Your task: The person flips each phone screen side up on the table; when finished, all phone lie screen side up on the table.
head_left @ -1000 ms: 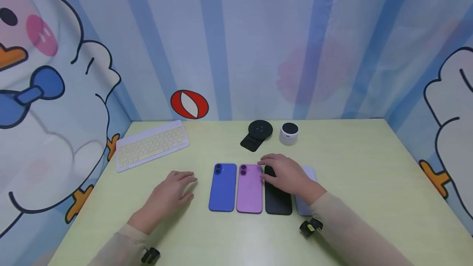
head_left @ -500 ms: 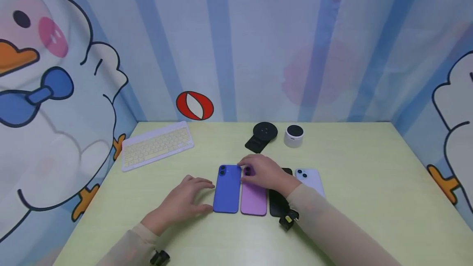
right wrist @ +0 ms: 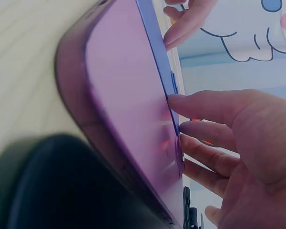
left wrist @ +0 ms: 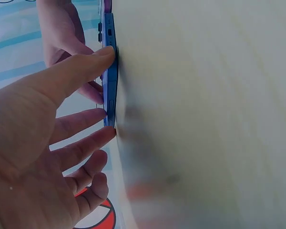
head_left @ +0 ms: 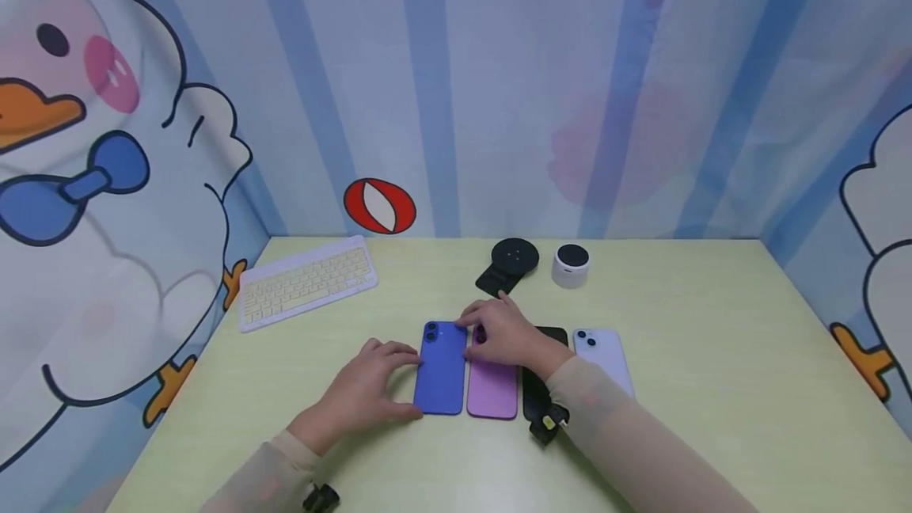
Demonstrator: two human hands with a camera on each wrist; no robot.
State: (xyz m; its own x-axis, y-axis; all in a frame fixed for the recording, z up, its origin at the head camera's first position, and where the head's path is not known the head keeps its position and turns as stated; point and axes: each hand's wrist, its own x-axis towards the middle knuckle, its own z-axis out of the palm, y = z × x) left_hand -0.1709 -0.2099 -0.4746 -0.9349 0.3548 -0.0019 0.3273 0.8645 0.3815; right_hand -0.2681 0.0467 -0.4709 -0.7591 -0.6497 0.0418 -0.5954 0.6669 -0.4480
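Note:
A blue phone (head_left: 439, 370) lies flat, camera side up, at the left of a row. My left hand (head_left: 363, 393) is at its left side, thumb by the lower corner and fingertips against the edge; the left wrist view shows slightly bent fingers touching the blue phone (left wrist: 111, 78). My right hand (head_left: 504, 335) reaches over the top of a pink phone (head_left: 492, 390), its thumb and a fingertip at the blue phone's upper right edge. In the right wrist view that thumb touches the seam beside the pink phone (right wrist: 126, 90). Neither hand has lifted a phone.
Under the right forearm lies a black phone (head_left: 536, 386), partly hidden, with a pale lilac phone (head_left: 604, 355) to its right. Behind them stand a black folding stand (head_left: 514, 257) and a small white cylinder (head_left: 571, 269). A white keyboard (head_left: 308, 282) is at the back left.
My right hand has moved left from the black phone to the blue phone's edge. My left hand has moved right and now touches the blue phone. The view has shifted slightly.

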